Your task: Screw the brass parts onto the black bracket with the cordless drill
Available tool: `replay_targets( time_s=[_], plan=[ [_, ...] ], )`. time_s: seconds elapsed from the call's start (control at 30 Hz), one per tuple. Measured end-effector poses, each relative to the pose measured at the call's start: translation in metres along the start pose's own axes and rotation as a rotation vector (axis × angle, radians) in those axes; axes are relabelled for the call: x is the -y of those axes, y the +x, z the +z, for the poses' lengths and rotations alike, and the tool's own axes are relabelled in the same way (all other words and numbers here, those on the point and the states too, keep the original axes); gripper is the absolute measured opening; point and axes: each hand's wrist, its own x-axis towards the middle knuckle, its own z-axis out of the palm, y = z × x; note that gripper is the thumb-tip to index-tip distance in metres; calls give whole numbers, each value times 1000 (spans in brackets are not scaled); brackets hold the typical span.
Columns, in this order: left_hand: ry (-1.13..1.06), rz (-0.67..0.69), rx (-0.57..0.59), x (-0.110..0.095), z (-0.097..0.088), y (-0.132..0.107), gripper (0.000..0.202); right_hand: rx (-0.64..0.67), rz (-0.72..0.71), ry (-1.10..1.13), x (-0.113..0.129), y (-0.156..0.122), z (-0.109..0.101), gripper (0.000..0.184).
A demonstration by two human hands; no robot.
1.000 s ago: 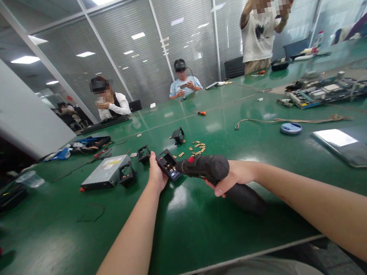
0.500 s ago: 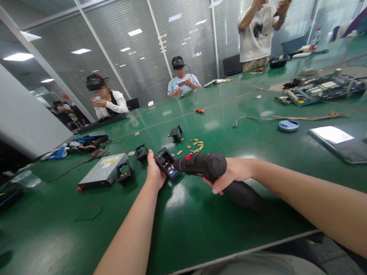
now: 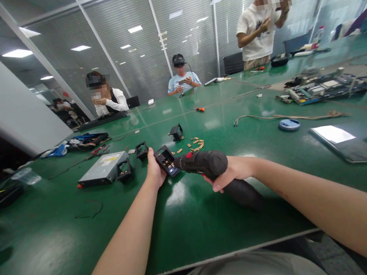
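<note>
My left hand (image 3: 155, 172) is closed around a black plastic housing (image 3: 165, 160), an open box with small brass-coloured parts inside. My right hand (image 3: 227, 175) grips a black and red cordless drill (image 3: 203, 162) by its handle. The drill's front end points left at the housing; whether its bit touches a part inside cannot be made out. Just beyond the housing lie several small brass pieces (image 3: 197, 143) on the green table. Similar black plastic housings stand nearby: one (image 3: 176, 132) behind, one (image 3: 141, 151) left of my left hand, and another (image 3: 124, 171) farther left.
A silver disc drive (image 3: 103, 168) lies on the left of the green table (image 3: 199, 229). To the right are a blue round lid (image 3: 289, 125), a cable (image 3: 271, 117), a tablet-like device (image 3: 348, 145) and a circuit board (image 3: 329, 85). Several people are across the table.
Both my hands, the housing and the drill stay almost in place. Across the table, the standing person has lowered one hand from the head and raised the other with its object.
</note>
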Motion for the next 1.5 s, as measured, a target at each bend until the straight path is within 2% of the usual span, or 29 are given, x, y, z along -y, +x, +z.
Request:
replay_targets(
  time_s=[0.33,0.83,1.1,1.5],
  plan=[
    [-10,-36,-18,0,0,2,62,14,-34,-14,-4,3,0,31],
    [-14,-27,-43,-1,3,-2,57,-16,32,26,0,-1,1,34],
    [-7,-33,-13,-1,2,0,58,-12,31,-4,3,-1,2,32],
    [25,7,-68,-1,3,0,50,4,19,-14,4,-1,1,30]
  ],
)
